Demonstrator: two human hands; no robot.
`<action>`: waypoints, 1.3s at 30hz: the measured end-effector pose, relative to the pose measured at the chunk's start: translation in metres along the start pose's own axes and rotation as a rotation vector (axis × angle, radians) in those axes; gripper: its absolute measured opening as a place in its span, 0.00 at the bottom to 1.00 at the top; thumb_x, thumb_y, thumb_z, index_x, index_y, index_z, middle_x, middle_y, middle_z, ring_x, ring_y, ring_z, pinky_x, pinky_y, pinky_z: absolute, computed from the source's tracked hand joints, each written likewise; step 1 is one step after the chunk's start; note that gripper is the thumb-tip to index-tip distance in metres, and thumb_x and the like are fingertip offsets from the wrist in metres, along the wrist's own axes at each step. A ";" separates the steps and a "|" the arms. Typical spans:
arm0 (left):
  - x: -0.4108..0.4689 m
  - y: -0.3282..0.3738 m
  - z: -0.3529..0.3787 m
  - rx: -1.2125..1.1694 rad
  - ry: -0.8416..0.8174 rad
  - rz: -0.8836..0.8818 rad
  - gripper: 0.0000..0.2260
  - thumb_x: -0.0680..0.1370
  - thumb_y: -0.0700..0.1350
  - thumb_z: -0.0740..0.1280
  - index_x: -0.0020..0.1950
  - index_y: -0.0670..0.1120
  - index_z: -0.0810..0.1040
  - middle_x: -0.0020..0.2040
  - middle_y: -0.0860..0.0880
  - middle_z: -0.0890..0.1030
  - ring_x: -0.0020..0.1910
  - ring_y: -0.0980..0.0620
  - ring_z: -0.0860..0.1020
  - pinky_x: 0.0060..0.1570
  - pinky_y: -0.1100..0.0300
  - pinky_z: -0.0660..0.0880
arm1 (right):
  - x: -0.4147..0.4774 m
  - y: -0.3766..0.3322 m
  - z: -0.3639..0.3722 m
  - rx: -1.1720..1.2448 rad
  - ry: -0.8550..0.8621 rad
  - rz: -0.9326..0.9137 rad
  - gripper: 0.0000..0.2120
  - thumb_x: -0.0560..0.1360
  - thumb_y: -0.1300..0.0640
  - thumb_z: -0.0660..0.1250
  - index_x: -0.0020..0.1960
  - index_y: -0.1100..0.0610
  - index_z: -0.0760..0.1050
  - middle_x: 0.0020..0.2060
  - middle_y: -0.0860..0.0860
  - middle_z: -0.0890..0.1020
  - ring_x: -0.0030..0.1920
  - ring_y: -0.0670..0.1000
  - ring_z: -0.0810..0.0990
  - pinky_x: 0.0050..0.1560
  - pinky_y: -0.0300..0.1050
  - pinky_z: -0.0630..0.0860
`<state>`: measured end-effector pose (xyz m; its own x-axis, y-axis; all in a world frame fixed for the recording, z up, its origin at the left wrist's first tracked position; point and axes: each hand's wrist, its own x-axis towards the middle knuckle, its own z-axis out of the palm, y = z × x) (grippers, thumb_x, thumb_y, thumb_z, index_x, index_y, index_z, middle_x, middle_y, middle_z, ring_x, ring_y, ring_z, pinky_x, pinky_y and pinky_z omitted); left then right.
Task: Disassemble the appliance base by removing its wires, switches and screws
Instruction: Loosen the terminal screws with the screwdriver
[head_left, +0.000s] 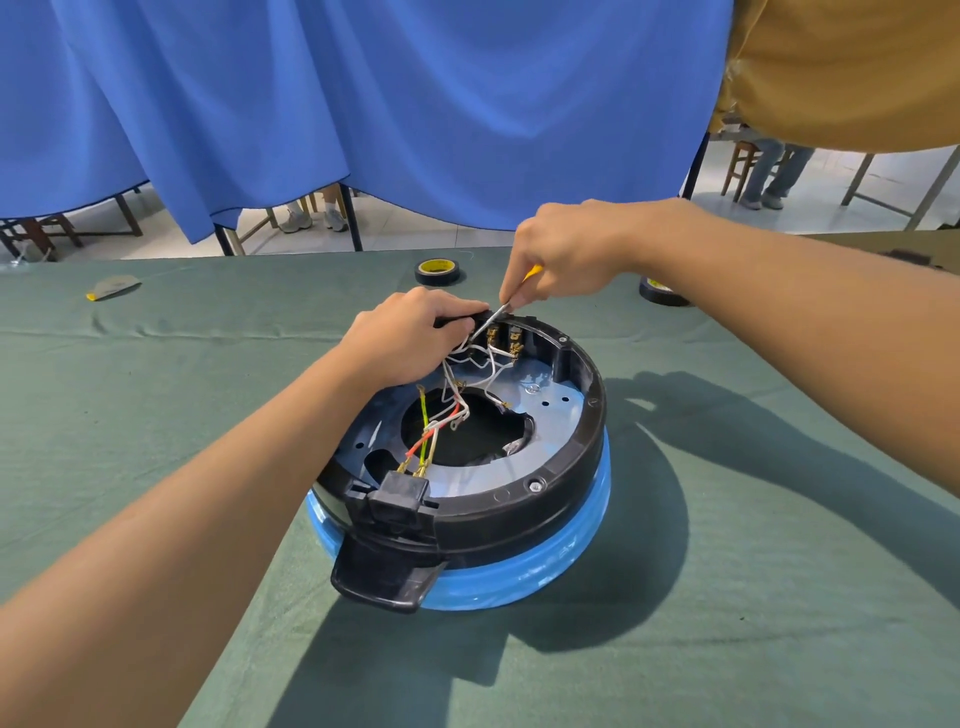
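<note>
Head view: the round base (467, 457) sits upturned mid-surface (156, 364), its black handle (384, 577) pointing toward the person and the switch block (506, 335) at the far rim. Open green cloth lies all around; the far edge runs just behind two tape rolls (437, 271) (662, 292), with a scraper (111, 287) far left. The left hand (410, 338) is curled over the far-left rim, gripping a black part. The right hand (571, 249) pinches a yellow-handled screwdriver (501, 314), shaft slanting down-left into the terminals. White, red and green-yellow wires (452, 410) trail toward the near socket (397, 493).
</note>
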<state>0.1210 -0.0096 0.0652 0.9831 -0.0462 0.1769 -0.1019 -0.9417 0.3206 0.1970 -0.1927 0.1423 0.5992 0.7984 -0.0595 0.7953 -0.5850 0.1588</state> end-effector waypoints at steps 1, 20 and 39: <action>0.000 0.000 0.000 -0.001 0.002 0.003 0.15 0.83 0.52 0.55 0.67 0.66 0.72 0.58 0.57 0.80 0.43 0.55 0.76 0.37 0.57 0.69 | -0.003 0.001 0.002 0.005 0.009 0.003 0.09 0.78 0.45 0.64 0.55 0.35 0.79 0.48 0.40 0.82 0.49 0.46 0.72 0.37 0.42 0.64; -0.001 0.001 0.001 -0.010 0.016 0.009 0.15 0.83 0.52 0.56 0.68 0.64 0.72 0.63 0.58 0.78 0.55 0.51 0.75 0.45 0.54 0.71 | -0.042 -0.008 0.029 -0.139 0.262 0.084 0.14 0.80 0.51 0.58 0.58 0.34 0.75 0.51 0.45 0.82 0.51 0.57 0.79 0.33 0.42 0.62; 0.000 0.001 0.000 -0.031 0.025 -0.004 0.15 0.82 0.51 0.57 0.66 0.65 0.74 0.54 0.58 0.80 0.42 0.57 0.74 0.38 0.57 0.67 | -0.021 0.014 0.010 0.018 0.013 0.035 0.12 0.80 0.51 0.62 0.57 0.35 0.79 0.46 0.38 0.81 0.47 0.46 0.73 0.38 0.44 0.66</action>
<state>0.1208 -0.0107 0.0654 0.9796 -0.0341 0.1983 -0.1032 -0.9312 0.3497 0.1967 -0.2197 0.1356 0.6256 0.7790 -0.0417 0.7754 -0.6151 0.1429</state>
